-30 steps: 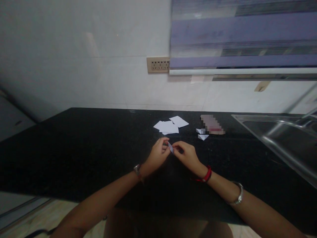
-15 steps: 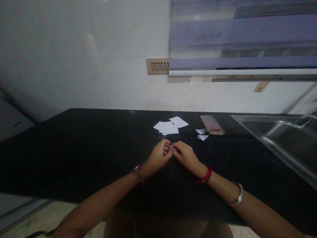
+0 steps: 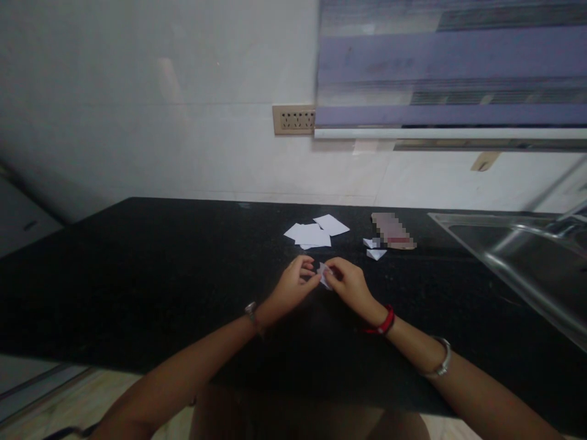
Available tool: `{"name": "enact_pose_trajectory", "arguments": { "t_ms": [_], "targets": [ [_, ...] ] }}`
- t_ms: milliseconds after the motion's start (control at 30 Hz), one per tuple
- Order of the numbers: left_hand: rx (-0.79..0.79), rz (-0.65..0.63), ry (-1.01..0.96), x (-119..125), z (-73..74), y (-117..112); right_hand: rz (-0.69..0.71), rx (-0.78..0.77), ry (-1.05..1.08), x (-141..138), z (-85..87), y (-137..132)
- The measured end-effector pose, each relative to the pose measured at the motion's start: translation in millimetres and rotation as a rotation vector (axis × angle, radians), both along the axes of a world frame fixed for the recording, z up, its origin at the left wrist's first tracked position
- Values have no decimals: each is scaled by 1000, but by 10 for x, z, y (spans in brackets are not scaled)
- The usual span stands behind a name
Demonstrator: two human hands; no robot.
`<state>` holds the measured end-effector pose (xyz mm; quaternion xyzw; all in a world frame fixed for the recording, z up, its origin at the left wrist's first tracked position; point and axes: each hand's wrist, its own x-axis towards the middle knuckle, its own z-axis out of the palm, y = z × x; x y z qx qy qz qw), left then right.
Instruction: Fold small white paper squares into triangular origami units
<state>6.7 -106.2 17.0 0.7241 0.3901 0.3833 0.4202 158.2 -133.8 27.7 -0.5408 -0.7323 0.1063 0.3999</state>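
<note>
My left hand (image 3: 293,284) and my right hand (image 3: 351,284) meet over the black counter (image 3: 137,275), fingertips pinched together on a small folded piece of white paper (image 3: 323,275). Both hands are closed on it from opposite sides, just above the counter top. Behind them lies a loose pile of white paper squares (image 3: 314,233). Two small folded paper pieces (image 3: 374,249) rest to the right of the pile.
A blurred flat object (image 3: 393,230) lies by the folded pieces. A steel sink (image 3: 527,256) is set into the counter at the right. A wall socket (image 3: 293,119) and a striped blind (image 3: 452,73) are on the tiled wall behind.
The small paper has opened out a little wider between my fingertips and sits slightly further right. Both hands have shifted only a little.
</note>
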Motion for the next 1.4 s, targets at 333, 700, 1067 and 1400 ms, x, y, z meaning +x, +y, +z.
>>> {"name": "enact_pose_trajectory", "arguments": {
  "t_ms": [333, 700, 1067, 1400],
  "targets": [
    [92, -2, 120, -7, 45, -69, 38, 10, 47, 11, -14, -4],
    [68, -95, 60, -53, 110, -47, 167, 85, 146, 60, 6, -10],
    [90, -215, -16, -97, 76, -8, 194, 141, 114, 48, 30, -48],
    [125, -160, 24, -104, 134, -38, 220, 275, -79, 73, 26, -100]
  ]
}}
